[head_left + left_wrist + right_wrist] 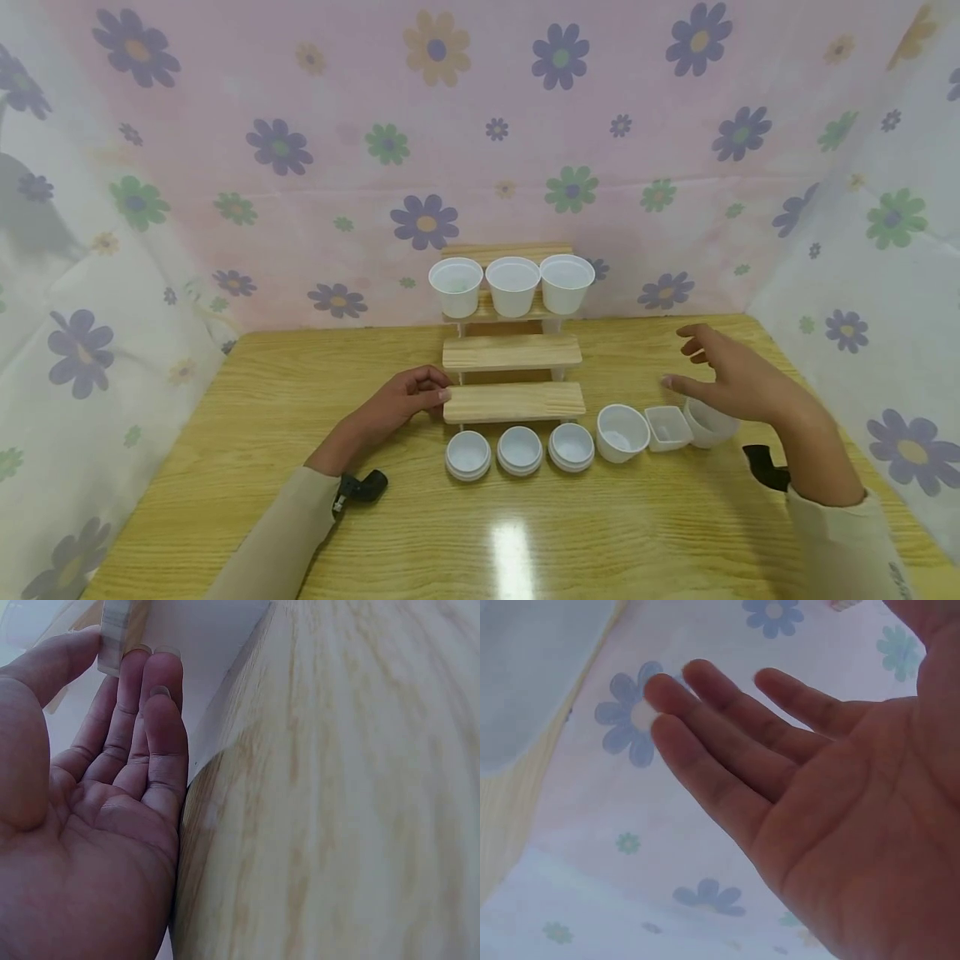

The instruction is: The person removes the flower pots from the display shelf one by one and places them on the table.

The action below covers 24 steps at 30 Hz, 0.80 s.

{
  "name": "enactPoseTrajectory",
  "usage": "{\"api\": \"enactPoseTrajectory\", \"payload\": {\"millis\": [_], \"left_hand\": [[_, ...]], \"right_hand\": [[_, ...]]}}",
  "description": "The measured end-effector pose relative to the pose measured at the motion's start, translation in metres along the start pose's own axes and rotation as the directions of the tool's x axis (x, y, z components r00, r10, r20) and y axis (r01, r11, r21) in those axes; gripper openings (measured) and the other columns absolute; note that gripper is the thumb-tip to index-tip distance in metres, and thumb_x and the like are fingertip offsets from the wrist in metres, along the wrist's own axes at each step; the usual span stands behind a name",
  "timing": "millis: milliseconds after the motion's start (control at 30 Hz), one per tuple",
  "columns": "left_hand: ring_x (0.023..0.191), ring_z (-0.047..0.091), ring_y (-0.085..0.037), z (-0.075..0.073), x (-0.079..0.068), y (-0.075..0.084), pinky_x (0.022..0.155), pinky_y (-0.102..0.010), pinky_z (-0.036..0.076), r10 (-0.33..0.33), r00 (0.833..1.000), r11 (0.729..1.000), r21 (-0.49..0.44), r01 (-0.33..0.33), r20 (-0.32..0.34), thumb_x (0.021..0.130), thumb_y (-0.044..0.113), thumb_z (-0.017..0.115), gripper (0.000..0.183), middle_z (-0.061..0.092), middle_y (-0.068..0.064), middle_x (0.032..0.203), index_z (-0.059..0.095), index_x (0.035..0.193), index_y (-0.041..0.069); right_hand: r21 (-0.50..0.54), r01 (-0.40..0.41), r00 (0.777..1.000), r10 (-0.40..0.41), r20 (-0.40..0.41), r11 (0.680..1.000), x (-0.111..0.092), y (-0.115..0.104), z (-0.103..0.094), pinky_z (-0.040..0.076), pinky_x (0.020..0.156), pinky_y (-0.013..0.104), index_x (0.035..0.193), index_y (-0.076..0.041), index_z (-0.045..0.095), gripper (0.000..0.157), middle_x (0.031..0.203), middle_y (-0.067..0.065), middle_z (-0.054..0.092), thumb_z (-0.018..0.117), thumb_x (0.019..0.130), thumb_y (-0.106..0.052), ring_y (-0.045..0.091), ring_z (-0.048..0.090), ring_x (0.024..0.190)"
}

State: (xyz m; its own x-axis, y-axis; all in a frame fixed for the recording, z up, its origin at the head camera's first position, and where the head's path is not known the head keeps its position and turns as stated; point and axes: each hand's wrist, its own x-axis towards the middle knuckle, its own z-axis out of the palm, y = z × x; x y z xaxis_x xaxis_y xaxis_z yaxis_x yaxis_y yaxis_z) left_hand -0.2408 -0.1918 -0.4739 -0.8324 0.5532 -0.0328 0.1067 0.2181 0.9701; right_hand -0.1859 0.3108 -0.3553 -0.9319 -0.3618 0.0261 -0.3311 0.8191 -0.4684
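Observation:
A wooden stepped stand (513, 402) with several slats is in the middle of the head view. My left hand (405, 400) holds the left end of its lowest slat. In the left wrist view the thumb lies against one side of the slat's end (115, 634), fingertips at the other. My right hand (738, 379) hovers with spread, relaxed fingers over a white cup (705, 427), covering part of it. Nothing is in that hand. Beside this cup stand a small square white dish (669, 430) and another white cup (622, 435).
Three white cups (513, 287) stand side by side on an upper slat. In front of the stand, three small round white pots (520, 452) line up on the wooden table (585, 533). Flowered cloth (330, 242) hangs behind and at both sides.

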Motion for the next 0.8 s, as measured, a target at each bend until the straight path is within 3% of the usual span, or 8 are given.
{"api": "enactPoseTrajectory", "payload": {"millis": [333,800], "left_hand": [[0.092,0.067,-0.028,0.000,0.000,0.002,0.086,-0.038,0.057,0.017,1.000,1.000,0.009,-0.017,0.006,0.110,0.024,0.061,0.031,0.067,-0.011,0.101,0.061,0.130,0.000],[0.091,0.067,-0.026,-0.001,0.002,-0.002,0.085,-0.038,0.058,0.015,1.000,1.000,0.006,-0.015,0.007,0.110,0.025,0.062,0.029,0.067,-0.011,0.101,0.062,0.129,0.003]], "right_hand": [[0.054,-0.010,0.997,0.014,-0.077,0.998,0.014,-0.023,-0.003,0.047,0.102,0.069,0.156,0.006,0.034,0.075,0.146,0.030,0.052,0.068,0.106,-0.039,0.050,0.054,0.132],[0.100,0.010,0.984,0.008,-0.179,0.995,0.032,-0.043,0.000,0.045,0.107,0.066,0.157,0.004,0.034,0.074,0.145,0.027,0.053,0.068,0.106,-0.038,0.049,0.057,0.130]]}}
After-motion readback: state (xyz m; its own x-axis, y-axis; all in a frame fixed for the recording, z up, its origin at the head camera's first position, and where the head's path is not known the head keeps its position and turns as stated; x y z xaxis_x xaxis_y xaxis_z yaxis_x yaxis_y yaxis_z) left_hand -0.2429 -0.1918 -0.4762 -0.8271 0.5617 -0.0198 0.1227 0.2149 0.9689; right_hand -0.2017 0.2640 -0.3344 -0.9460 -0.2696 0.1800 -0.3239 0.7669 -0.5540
